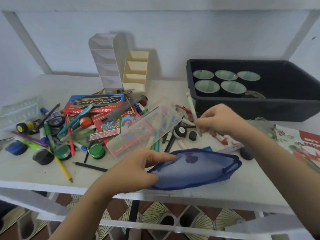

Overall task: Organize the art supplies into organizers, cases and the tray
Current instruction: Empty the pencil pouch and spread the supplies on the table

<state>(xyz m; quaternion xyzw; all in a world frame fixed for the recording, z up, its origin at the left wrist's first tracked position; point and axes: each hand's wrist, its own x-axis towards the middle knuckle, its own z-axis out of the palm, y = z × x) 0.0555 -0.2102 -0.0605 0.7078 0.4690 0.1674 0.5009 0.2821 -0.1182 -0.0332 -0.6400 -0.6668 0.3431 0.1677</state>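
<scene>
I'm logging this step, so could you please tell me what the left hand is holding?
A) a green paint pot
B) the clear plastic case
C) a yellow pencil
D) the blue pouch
D: the left hand holds the left end of the blue pouch, while the right hand pinches a pale pen.

White shelf [29, 172], pale wall [173, 28] behind; brown patterned floor tiles [152, 212] below
</scene>
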